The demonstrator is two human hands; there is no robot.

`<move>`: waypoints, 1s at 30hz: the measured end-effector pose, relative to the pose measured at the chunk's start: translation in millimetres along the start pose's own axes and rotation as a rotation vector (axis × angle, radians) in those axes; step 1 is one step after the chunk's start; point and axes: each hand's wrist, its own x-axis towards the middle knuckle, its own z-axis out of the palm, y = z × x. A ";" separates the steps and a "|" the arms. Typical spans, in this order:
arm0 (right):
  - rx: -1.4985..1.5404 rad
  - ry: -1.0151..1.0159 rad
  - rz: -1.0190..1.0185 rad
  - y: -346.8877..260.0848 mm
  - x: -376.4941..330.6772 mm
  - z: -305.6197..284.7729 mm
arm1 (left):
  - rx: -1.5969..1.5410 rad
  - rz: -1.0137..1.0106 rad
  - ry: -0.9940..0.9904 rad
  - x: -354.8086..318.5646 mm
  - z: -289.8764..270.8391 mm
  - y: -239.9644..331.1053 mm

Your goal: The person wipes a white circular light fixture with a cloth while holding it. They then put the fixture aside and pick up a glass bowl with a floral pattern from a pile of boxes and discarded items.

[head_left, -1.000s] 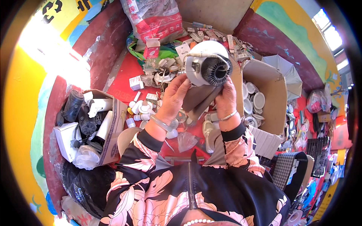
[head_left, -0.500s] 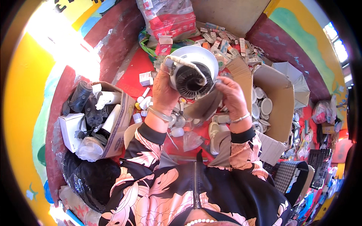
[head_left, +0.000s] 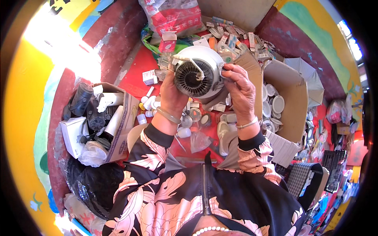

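Observation:
A downlight [head_left: 191, 82] with a finned black heat sink, a white rim and a pale cable is raised in front of me, heat sink towards me. My left hand [head_left: 172, 97] is closed round its left side. At the right of the rim, my right hand [head_left: 241, 88] has its fingers bent against the lamp. A grey-brown cloth [head_left: 219, 96] shows below the lamp, next to the right palm; part of it is hidden. Under my hands, white bulbs [head_left: 149, 103] and small lamp parts lie on red sheeting [head_left: 136, 72].
At left stands a carton [head_left: 125, 131] of black and white fittings, beside a black plastic bag [head_left: 92, 185]. An open carton [head_left: 291, 90] of round white lamps stands at right. Small boxes [head_left: 232, 39] are heaped at the back, near a large printed sack [head_left: 173, 15].
The lamp has tilted, and its heat sink has swung left and up. My right fingers have moved up onto the rim. The cloth, hanging loose before, is now mostly behind the lamp.

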 end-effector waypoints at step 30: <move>-0.311 -0.111 -0.079 -15.7 7.4 -19.3 | 0.352 0.046 0.010 -12.3 30.6 5.2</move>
